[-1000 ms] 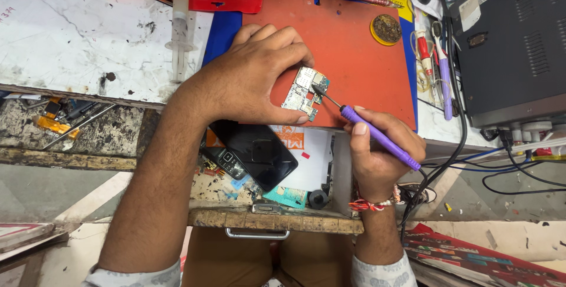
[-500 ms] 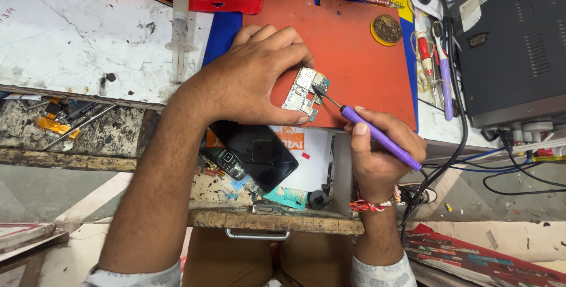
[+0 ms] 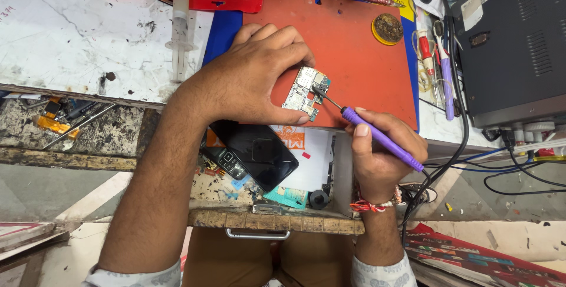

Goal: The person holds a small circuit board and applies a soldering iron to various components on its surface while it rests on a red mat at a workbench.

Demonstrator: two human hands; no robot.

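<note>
A small phone circuit board (image 3: pixel 305 93) lies on an orange work mat (image 3: pixel 354 57). My left hand (image 3: pixel 250 77) presses down on its left side, thumb and fingers pinning it to the mat. My right hand (image 3: pixel 380 157) grips a purple-handled soldering iron (image 3: pixel 380 138). Its thin metal tip touches the board near the upper right corner. A cable runs from the iron's rear end toward the right.
A black phone (image 3: pixel 258 151) and a smaller keypad phone (image 3: pixel 224 160) lie on the open drawer (image 3: pixel 274 222) near me. A syringe (image 3: pixel 178 27) rests on the white bench. A round tin (image 3: pixel 387 28), screwdrivers (image 3: pixel 433 63) and a dark grey equipment box (image 3: pixel 510 39) stand to the right.
</note>
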